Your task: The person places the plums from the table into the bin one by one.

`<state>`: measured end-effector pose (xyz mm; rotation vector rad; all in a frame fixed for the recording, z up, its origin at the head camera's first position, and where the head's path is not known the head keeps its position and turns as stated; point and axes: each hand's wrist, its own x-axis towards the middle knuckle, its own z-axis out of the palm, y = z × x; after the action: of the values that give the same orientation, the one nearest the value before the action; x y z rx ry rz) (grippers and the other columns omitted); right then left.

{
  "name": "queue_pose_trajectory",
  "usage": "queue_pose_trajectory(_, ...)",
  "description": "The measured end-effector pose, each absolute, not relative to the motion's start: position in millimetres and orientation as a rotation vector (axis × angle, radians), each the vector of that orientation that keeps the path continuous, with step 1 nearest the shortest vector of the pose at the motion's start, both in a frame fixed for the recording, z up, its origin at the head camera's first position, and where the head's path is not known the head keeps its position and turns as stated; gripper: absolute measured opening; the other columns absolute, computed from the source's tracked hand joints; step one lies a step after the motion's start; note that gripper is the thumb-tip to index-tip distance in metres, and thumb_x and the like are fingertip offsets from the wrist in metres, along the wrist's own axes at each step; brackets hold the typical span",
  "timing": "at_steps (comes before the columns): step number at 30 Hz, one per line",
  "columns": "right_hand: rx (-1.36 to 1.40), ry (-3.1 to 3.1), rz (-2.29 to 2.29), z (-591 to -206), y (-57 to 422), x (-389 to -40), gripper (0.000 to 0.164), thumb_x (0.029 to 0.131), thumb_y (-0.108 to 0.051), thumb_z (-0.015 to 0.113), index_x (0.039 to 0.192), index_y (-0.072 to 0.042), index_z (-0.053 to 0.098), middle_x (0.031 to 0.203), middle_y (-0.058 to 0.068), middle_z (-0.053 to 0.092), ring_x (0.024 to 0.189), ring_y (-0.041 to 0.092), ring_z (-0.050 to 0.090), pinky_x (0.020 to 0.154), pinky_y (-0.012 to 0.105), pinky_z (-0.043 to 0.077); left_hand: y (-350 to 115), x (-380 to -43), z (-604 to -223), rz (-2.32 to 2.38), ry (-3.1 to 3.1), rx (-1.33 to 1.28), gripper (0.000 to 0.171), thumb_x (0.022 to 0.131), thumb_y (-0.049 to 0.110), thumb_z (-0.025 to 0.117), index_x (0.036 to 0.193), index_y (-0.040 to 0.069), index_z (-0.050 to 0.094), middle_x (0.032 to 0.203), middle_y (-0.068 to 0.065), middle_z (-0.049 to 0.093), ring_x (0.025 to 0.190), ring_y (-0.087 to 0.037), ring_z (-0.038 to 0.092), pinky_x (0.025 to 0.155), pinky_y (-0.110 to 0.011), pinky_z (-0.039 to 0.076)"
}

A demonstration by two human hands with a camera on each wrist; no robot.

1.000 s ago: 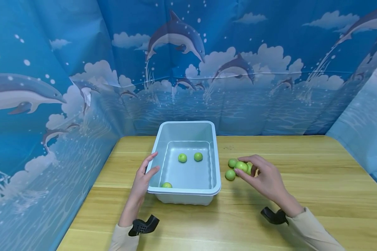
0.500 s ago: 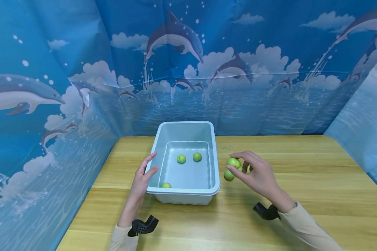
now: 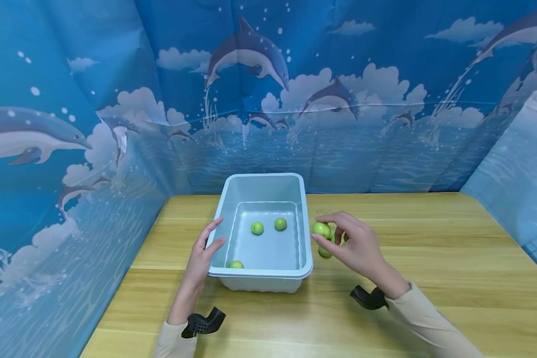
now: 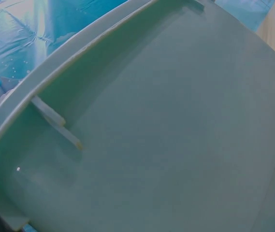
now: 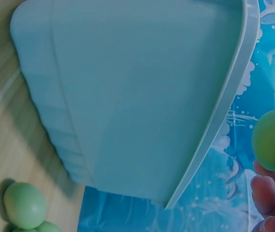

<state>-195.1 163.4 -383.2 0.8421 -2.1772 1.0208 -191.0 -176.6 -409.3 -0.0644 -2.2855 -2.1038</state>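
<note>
A pale blue plastic basin (image 3: 268,280) stands on the wooden table, with 3 small round green fruits inside, one a green fruit (image 3: 280,223) toward the back right. My left hand (image 3: 203,256) holds the basin's left rim, thumb and index finger reaching over it; the other fingers are hidden. Between thumb and fingertips my right hand (image 3: 360,246) pinches another green fruit (image 5: 273,140), raised just outside the basin's right rim. Below that hand, more green fruits (image 5: 25,205) lie on the table, partly covered by it in the head view. Only the basin's outer wall (image 4: 166,125) fills the left wrist view.
The wooden table (image 3: 429,258) extends to the right and toward the front. Behind it and along both sides hangs a blue dolphin-print cloth (image 3: 259,139). Each wrist wears a black camera mount, such as the left mount (image 3: 204,322).
My right hand has carried the pinched fruit leftward and slightly up, away from the fruits on the table toward the basin's right rim. The left hand keeps its place on the basin.
</note>
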Motion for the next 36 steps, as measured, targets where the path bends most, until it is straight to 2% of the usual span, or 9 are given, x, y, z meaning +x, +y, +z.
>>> queue_pose_trajectory(9,0.871,-2.184,1.031,-376.7,150.1,-196.3,0.034,0.077,-0.019,0.08,0.108,-0.015,0.068,0.097,-0.005,0.064,0.057,0.008,0.048,0.046,0.02,0.038,-176.5,-191.8,-410.3,-2.107,-2.281,-0.064,0.046,0.097,0.015,0.053,0.142,0.019,0.043,0.154,-0.006,0.021,0.139,-0.026,0.018,0.109,-0.052,0.015)
queue_pose_trajectory(15,0.879,-2.184,1.025,-375.6,143.4,-197.7,0.033,0.077,-0.022,0.08,0.107,-0.014,0.069,0.097,-0.006,0.064,0.055,0.004,0.045,0.044,0.019,0.036,-176.5,-192.0,-410.5,-2.109,-2.282,-0.068,0.046,0.097,0.019,0.054,0.142,0.02,0.043,0.154,-0.006,0.02,0.139,-0.026,0.017,0.109,-0.053,0.015)
queue_pose_trajectory(27,0.9,-2.179,1.005,-376.8,129.0,-200.8,0.036,0.075,-0.019,0.081,0.108,-0.02,0.068,0.097,-0.011,0.064,0.055,0.002,0.042,0.046,0.019,0.036,-177.4,-192.1,-410.9,-2.103,-2.279,-0.071,0.046,0.097,0.017,0.053,0.142,0.02,0.043,0.153,-0.005,0.021,0.14,-0.025,0.017,0.109,-0.052,0.014)
queue_pose_trajectory(36,0.917,-2.182,1.025,-378.9,121.5,-202.8,0.036,0.075,-0.02,0.081,0.108,-0.021,0.068,0.1,-0.01,0.064,0.054,0.004,0.043,0.046,0.02,0.037,-177.0,-192.5,-410.5,-2.103,-2.283,-0.072,0.046,0.097,0.02,0.054,0.142,0.02,0.043,0.154,-0.006,0.021,0.139,-0.026,0.017,0.109,-0.054,0.014)
